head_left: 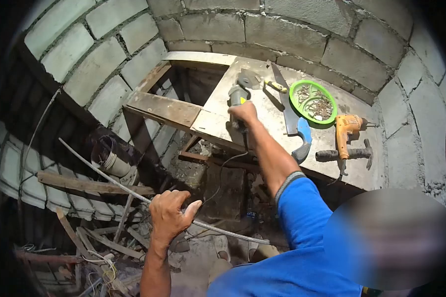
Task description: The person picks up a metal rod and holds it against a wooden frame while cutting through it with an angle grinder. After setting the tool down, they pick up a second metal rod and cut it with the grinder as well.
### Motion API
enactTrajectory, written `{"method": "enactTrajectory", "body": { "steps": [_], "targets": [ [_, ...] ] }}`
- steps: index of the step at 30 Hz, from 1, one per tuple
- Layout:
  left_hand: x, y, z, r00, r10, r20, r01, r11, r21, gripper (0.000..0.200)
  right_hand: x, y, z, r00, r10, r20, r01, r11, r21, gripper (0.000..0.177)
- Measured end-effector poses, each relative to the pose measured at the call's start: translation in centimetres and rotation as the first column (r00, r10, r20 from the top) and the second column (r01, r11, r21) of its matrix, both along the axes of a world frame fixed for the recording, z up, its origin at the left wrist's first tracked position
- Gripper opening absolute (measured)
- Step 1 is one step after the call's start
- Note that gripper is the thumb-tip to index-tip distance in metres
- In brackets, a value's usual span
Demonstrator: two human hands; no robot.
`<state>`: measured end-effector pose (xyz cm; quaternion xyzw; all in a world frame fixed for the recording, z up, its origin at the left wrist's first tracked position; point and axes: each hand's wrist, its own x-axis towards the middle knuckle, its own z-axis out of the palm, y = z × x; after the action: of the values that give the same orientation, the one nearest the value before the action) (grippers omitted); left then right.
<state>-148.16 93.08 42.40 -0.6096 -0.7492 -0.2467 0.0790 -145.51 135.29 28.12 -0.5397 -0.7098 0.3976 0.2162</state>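
Observation:
My left hand (170,216) is closed around a long steel rod (101,172), which slants from the upper left down to the right in front of my legs. My right hand (244,114) grips a grey angle grinder (239,95) with a yellow label, at the worktop's left part. The grinder's cord (226,161) hangs down over the edge. Just right of the grinder lies a small tool with a yellow handle (276,86). Beyond it lies a handsaw (289,114) with a blue and black handle.
A green plastic basket (335,101) of nails, an orange drill (347,129) and a hammer (350,154) lie on the pale worktop (217,113). Left of it is a framed opening (183,84). A bucket (115,163) and scrap wood (104,242) sit lower left. Block walls (290,34) surround everything.

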Motion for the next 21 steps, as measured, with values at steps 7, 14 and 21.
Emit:
{"method": "enactTrajectory", "body": {
  "steps": [7,14,21],
  "targets": [
    [0.6,-1.6,1.8,0.989,-0.14,-0.056,0.151,0.937,0.316,0.026,7.6,-8.4,5.0,0.859,0.156,-0.487,-0.201,0.979,-0.042,0.04],
    [-2.0,-6.7,0.7,0.895,-0.147,-0.421,0.321,0.867,0.381,0.029,12.3,-22.6,12.1,0.857,0.371,-0.357,-0.216,0.888,0.406,0.079],
    [-2.4,-10.6,1.8,0.853,-0.382,-0.356,0.52,0.688,0.506,0.023,14.1,-28.9,14.1,0.933,0.308,-0.188,-0.199,0.874,0.444,0.075]
  ]
}}
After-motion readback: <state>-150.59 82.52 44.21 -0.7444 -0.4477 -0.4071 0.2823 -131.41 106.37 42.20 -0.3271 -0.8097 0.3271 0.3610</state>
